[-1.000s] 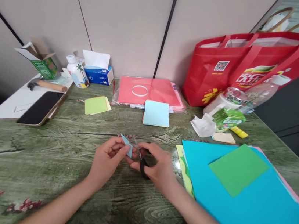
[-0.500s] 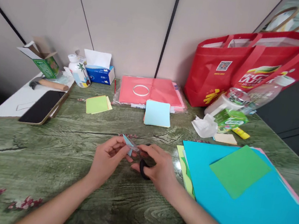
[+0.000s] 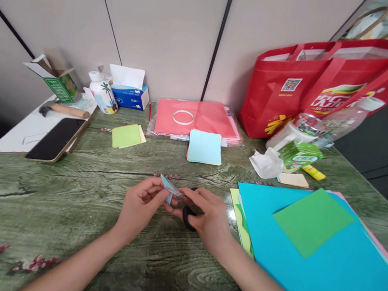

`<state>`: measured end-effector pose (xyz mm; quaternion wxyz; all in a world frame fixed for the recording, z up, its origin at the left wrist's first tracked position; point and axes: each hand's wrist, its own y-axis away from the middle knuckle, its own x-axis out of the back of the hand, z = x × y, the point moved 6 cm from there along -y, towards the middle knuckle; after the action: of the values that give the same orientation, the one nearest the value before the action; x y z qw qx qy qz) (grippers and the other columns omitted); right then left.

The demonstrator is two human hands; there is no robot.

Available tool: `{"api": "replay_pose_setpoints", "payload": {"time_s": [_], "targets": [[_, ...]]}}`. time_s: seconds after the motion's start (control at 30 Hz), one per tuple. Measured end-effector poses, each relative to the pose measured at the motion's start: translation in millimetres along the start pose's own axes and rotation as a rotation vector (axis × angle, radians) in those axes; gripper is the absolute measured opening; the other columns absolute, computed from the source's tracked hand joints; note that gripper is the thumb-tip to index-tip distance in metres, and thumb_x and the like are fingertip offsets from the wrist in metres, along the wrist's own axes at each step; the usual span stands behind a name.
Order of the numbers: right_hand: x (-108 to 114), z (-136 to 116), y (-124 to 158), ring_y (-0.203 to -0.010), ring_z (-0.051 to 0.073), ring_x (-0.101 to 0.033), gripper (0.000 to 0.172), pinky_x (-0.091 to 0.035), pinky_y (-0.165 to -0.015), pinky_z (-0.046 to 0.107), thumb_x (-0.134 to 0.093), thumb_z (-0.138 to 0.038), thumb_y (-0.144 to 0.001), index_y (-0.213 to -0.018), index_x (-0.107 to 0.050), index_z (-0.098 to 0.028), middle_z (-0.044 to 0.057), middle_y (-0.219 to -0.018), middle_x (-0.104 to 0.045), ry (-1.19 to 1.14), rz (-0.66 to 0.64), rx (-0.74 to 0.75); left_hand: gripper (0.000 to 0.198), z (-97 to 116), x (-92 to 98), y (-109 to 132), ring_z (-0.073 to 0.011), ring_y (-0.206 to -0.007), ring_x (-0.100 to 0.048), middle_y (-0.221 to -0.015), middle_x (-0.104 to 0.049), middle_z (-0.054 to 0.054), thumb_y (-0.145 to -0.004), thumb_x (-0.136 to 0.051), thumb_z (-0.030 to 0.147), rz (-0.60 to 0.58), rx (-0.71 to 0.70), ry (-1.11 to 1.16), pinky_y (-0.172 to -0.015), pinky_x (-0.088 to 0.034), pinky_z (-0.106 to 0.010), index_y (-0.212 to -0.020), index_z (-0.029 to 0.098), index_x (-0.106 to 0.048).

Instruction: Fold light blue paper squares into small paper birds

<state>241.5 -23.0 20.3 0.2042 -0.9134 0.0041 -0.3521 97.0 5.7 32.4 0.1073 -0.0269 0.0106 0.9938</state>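
My left hand [image 3: 140,205] pinches a small folded piece of light blue paper [image 3: 167,186] just above the green wood-grain table [image 3: 63,204]. My right hand [image 3: 208,215] grips black-handled scissors [image 3: 187,209], fingers through the loops. The scissor blades meet the blue paper between the two hands. Both hands are close together at the table's middle.
Large cyan sheets [image 3: 309,272] with a green square [image 3: 311,221] lie at the right. Farther back are a light blue paper stack [image 3: 205,147], a green-yellow stack [image 3: 126,135], a pink paper pack with a tape ring [image 3: 182,116], a red bag [image 3: 313,90], a tissue box [image 3: 129,93] and a phone [image 3: 56,138].
The scissor blades have closed down onto the blue paper, and the right hand has shifted slightly. The left hand keeps its pinch in place.
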Motion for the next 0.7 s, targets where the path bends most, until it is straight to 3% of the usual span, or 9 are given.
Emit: {"api": "replay_pose_setpoints", "payload": {"time_s": [0.3,0.7], "targets": [[2.8,-1.5,0.9,-0.059,0.015,-0.053,0.025,-0.037,-0.052,0.024,-0.068,-0.025,-0.076,-0.1,-0.071,-0.023,0.001,-0.066,-0.057,0.065,0.018,0.042,0.008,-2.3,-0.3,0.7,-0.013,-0.058,-0.066,-0.068,-0.071,-0.001,-0.079,-0.062,0.022,-0.024,-0.014,0.007,-0.054,-0.054,-0.021,-0.081,0.014,-0.062],[9.6,-5.8,0.9,-0.054,0.012,-0.051,0.031,-0.032,-0.05,0.021,-0.055,-0.011,-0.075,-0.098,-0.072,-0.023,-0.001,-0.062,-0.057,0.123,0.04,0.056,0.008,-3.6,-1.3,0.0,-0.0138,-0.057,-0.065,-0.069,-0.071,-0.002,-0.08,-0.061,0.022,-0.044,-0.013,0.015,-0.056,-0.055,-0.024,-0.081,0.014,-0.061]]}}
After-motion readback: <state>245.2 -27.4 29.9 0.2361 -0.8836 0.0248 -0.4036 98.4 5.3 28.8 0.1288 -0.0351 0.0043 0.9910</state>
